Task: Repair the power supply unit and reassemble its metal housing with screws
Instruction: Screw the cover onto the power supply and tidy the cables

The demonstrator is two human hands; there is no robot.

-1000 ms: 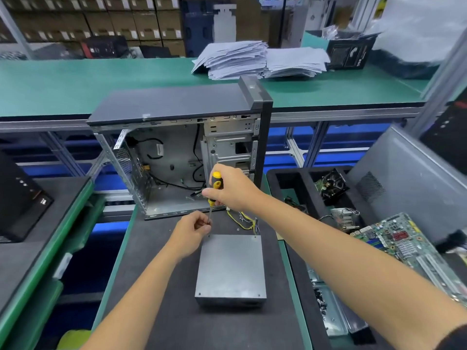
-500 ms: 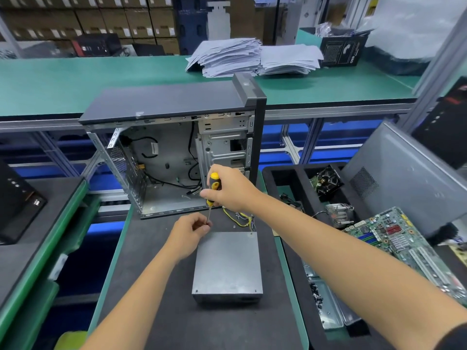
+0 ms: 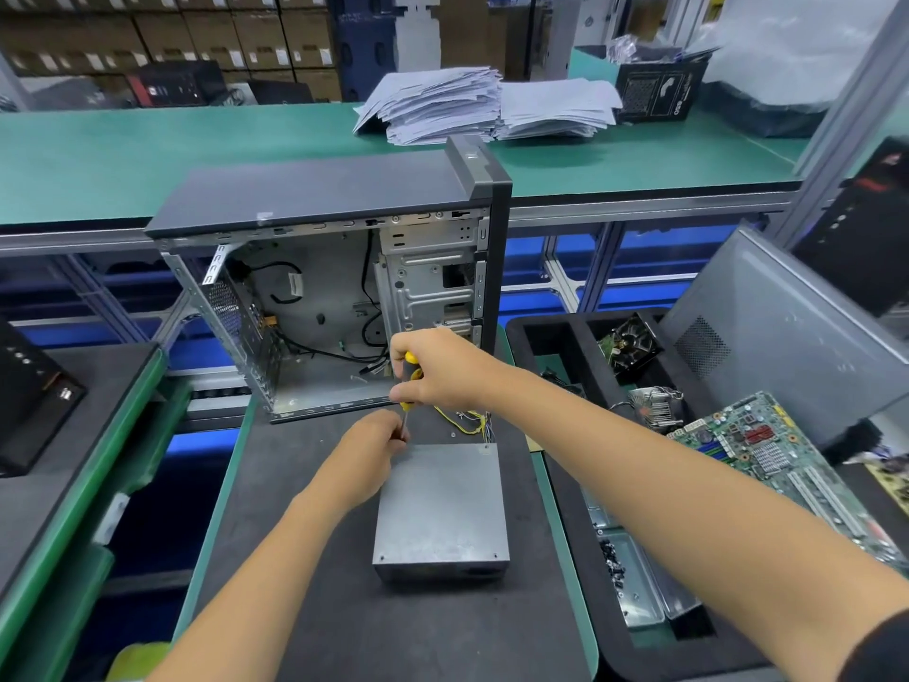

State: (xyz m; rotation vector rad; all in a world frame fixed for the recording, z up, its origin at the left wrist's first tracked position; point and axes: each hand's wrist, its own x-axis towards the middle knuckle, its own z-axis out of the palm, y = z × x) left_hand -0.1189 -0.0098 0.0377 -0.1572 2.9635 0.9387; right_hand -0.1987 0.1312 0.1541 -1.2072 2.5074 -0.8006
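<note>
From the head view, the only one you have, your right hand [image 3: 438,369] is wrapped around the yellow and black handle of the screwdriver [image 3: 409,381], holding it close to upright with the shaft running down toward the far left corner of the power supply unit [image 3: 440,504]. Your left hand [image 3: 371,452] sits at that same corner with its fingers curled in around the lower shaft, apparently steadying the tip or a screw; the screw itself is too small and too covered to make out, so whether one is seated there cannot be told. The unit lies flat on the dark mat [image 3: 305,558] just in front of the open computer case [image 3: 334,268], with its metal lid already resting on top and its yellow wires [image 3: 467,420] trailing from the far edge. Small dots at the two near corners of the lid and at the far right corner could be screws or bare holes; the picture does not settle which. Judging by this, the repair inside looks finished and the housing is closed, so you are in the screwing stage, working one corner, with the other corners to be driven or checked. To your right, a tray [image 3: 546,332] holds a motherboard [image 3: 767,455], a fan [image 3: 629,344] and loose screws [image 3: 610,558].
</note>
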